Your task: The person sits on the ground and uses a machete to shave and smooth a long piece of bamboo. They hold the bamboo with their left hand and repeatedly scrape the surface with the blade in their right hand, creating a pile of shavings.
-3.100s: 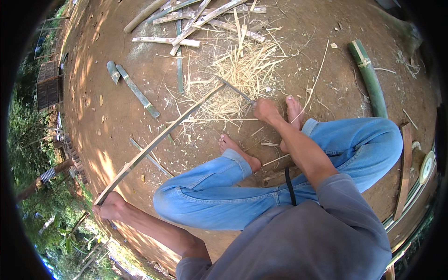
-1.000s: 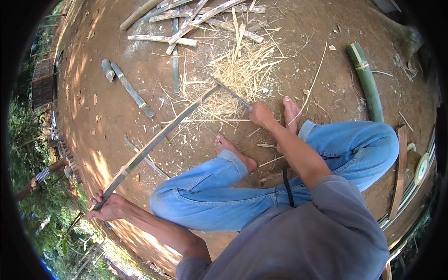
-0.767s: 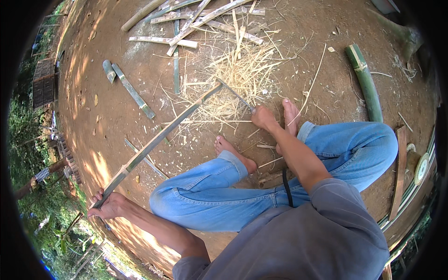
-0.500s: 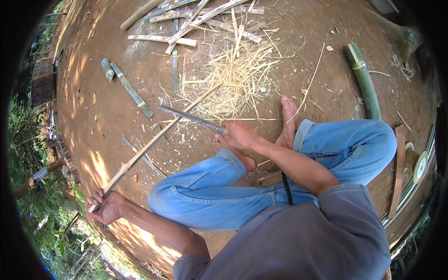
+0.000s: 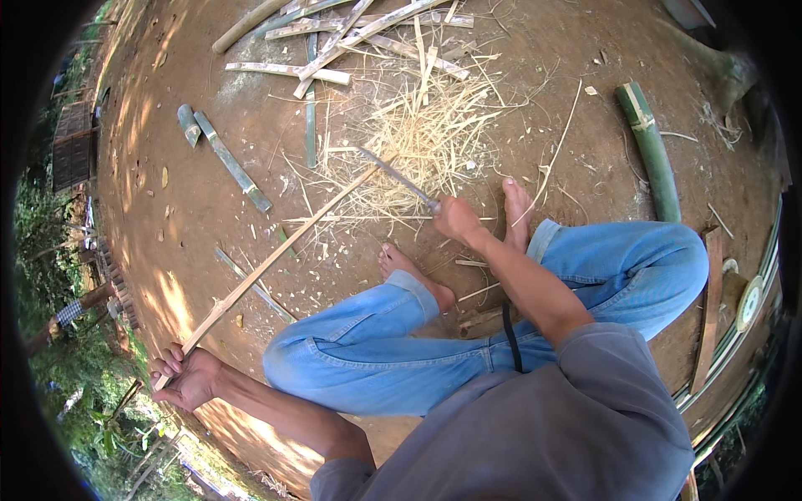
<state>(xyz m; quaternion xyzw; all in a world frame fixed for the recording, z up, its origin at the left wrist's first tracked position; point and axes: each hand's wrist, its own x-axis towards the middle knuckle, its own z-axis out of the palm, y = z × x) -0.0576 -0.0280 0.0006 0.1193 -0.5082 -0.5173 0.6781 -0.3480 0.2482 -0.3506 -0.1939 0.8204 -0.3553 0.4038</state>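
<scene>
At the lower left, my left hand (image 5: 190,377) is closed around the near end of a long, pale bamboo strip (image 5: 271,258). The strip slants up and away to the right, toward a heap of shavings. My right hand (image 5: 459,220), in front of my feet, grips the handle of a knife (image 5: 398,178) with a long, narrow grey blade. The blade points up and left, and its outer part lies at the strip's far end. Whether the edge touches the strip I cannot tell.
Thin bamboo shavings (image 5: 434,138) are heaped beyond my feet. Split bamboo pieces (image 5: 351,42) lie crossed at the back. Short green bamboo pieces (image 5: 232,161) rest on the left, and a thick green bamboo length (image 5: 652,154) on the right. A wooden board (image 5: 708,309) lies beside my right knee.
My right hand and the knife have moved away and to the right, from partway along the strip to its far end. The strip has rolled a little, showing its paler face.
</scene>
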